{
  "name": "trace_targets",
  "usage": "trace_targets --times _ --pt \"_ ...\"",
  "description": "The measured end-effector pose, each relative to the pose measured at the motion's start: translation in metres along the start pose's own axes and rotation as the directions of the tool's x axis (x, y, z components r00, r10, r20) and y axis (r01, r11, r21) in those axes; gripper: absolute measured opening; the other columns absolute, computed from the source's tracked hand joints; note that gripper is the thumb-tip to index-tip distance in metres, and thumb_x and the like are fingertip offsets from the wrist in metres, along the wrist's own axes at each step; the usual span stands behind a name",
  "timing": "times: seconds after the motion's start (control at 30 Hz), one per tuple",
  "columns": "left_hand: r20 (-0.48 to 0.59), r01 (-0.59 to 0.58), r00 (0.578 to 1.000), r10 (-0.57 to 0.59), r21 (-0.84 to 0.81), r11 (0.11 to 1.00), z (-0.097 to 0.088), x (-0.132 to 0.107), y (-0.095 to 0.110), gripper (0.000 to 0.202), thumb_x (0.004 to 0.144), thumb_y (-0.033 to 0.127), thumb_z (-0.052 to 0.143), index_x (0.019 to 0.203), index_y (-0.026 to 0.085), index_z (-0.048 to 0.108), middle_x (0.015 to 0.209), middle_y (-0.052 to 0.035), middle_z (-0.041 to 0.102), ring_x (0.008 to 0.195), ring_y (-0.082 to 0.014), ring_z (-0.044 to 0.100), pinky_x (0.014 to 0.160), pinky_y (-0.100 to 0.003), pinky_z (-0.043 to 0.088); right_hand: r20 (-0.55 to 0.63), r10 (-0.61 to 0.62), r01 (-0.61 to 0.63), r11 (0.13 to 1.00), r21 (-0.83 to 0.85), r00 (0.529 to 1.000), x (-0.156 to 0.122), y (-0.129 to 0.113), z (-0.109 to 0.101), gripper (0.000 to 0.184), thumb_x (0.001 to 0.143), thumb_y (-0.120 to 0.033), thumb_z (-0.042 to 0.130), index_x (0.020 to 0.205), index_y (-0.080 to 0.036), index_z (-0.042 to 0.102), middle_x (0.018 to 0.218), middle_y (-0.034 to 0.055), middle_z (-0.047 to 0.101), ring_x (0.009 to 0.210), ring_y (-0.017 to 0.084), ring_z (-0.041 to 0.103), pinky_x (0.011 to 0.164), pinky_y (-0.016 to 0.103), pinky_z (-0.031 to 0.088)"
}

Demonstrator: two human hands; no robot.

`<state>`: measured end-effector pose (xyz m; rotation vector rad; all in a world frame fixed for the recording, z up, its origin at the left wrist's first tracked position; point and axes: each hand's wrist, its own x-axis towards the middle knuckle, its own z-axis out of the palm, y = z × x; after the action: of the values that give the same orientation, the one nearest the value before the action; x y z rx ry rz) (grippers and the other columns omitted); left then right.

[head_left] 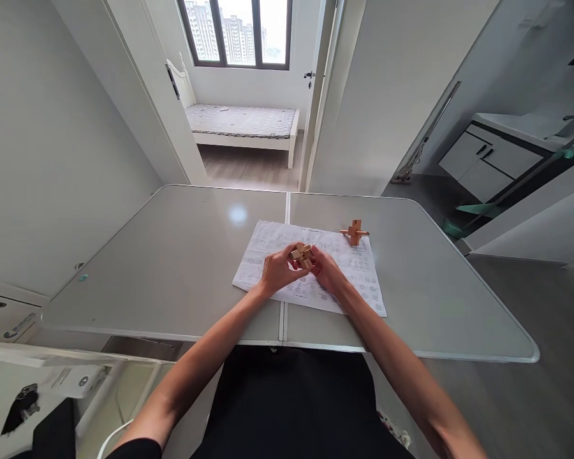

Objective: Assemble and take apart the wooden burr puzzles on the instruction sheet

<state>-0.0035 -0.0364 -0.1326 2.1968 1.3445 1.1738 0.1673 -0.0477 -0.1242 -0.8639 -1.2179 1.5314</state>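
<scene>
The left hand (278, 273) and right hand (328, 271), two in all, together hold one wooden block assembly (302, 255) over one printed sheet (263, 245) on one counter (191, 255). One cross-shaped wooden object (355, 233) sits at the sheet's far right corner, apart from both hands.

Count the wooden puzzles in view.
2: a light puzzle held between the left hand and right hand, and a reddish puzzle at the far right corner of the paper. Hands could hide small pieces.
</scene>
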Motion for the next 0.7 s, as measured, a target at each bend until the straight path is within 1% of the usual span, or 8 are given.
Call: trace_targets --times 0.07,0.1,0.2,0.3,0.37,0.5,0.6,0.7 --pt "-0.029 0.026 0.999 -0.024 0.051 0.998 0.001 0.001 -0.001 0.056 0.071 0.034 0.084 0.123 0.029 0.066 0.083 0.0048 0.078 0.069 -0.0153 0.074 0.072 -0.025 0.055 -0.027 -0.015 0.014 0.999 -0.03 1.0 0.001 0.005 0.001 0.059 0.09 -0.069 0.061 0.122 -0.02 0.066 0.106 0.0109 0.077 0.096 0.028 0.075 0.092 0.044 0.058" --pt "-0.039 0.042 0.998 -0.039 0.074 0.996 0.002 0.002 -0.002 0.055 0.072 0.033 0.084 0.123 0.028 0.066 0.081 0.0047 0.078 0.069 -0.0158 0.074 0.071 -0.025 0.055 -0.047 -0.031 0.027 0.997 -0.075 0.998 0.001 0.008 0.003 0.059 0.087 -0.068 0.065 0.123 -0.02 0.065 0.106 0.0103 0.077 0.096 0.027 0.075 0.092 0.043 0.058" --pt "-0.045 0.082 0.996 -0.077 0.129 0.988 0.003 0.002 -0.004 0.055 0.073 0.031 0.082 0.125 0.027 0.065 0.077 0.0049 0.077 0.069 -0.0166 0.074 0.072 -0.025 0.053 -0.143 -0.124 0.076 0.951 -0.301 0.982 0.001 0.014 0.008 0.055 0.081 -0.062 0.075 0.116 -0.02 0.065 0.102 0.0079 0.077 0.092 0.026 0.073 0.085 0.037 0.056" --pt "-0.035 0.112 0.994 -0.108 0.176 0.978 0.005 0.001 -0.005 0.055 0.074 0.031 0.08 0.127 0.028 0.064 0.073 0.0047 0.076 0.07 -0.0178 0.074 0.072 -0.026 0.051 -0.216 -0.206 0.072 0.861 -0.503 0.954 -0.001 0.017 0.012 0.044 0.087 -0.061 0.068 0.1 -0.019 0.068 0.09 0.0057 0.076 0.08 0.023 0.07 0.075 0.032 0.053" --pt "-0.025 0.125 0.992 -0.122 0.197 0.972 0.005 0.0 -0.005 0.055 0.075 0.033 0.079 0.127 0.028 0.064 0.072 0.0043 0.075 0.071 -0.0189 0.075 0.072 -0.026 0.05 -0.212 -0.25 0.083 0.809 -0.582 0.945 -0.001 0.018 0.014 0.039 0.09 -0.059 0.064 0.093 -0.02 0.066 0.084 0.0046 0.074 0.073 0.021 0.067 0.071 0.031 0.051" --pt "0.001 0.116 0.993 -0.119 0.221 0.968 0.006 0.0 -0.005 0.056 0.074 0.028 0.079 0.128 0.029 0.064 0.074 0.0037 0.076 0.074 -0.0203 0.075 0.072 -0.027 0.05 -0.171 -0.345 0.147 0.727 -0.671 0.923 0.001 0.02 0.013 0.034 0.092 -0.054 0.062 0.084 -0.021 0.058 0.076 0.0024 0.068 0.067 0.019 0.061 0.066 0.029 0.046" --pt "0.013 0.111 0.993 -0.117 0.228 0.967 0.005 0.0 -0.003 0.056 0.073 0.024 0.078 0.127 0.028 0.063 0.077 0.0033 0.077 0.075 -0.0204 0.075 0.072 -0.027 0.05 -0.159 -0.356 0.166 0.726 -0.667 0.921 0.001 0.022 0.012 0.033 0.093 -0.052 0.061 0.081 -0.022 0.054 0.073 0.0013 0.065 0.065 0.018 0.059 0.063 0.028 0.043" --pt "0.003 0.121 0.992 -0.124 0.215 0.969 0.004 0.0 -0.001 0.058 0.072 0.025 0.079 0.128 0.028 0.062 0.076 0.0029 0.077 0.074 -0.0205 0.075 0.071 -0.027 0.05 -0.154 -0.354 0.177 0.743 -0.645 0.923 0.001 0.021 0.011 0.031 0.093 -0.05 0.062 0.082 -0.022 0.054 0.073 0.0006 0.064 0.065 0.018 0.058 0.064 0.028 0.044"
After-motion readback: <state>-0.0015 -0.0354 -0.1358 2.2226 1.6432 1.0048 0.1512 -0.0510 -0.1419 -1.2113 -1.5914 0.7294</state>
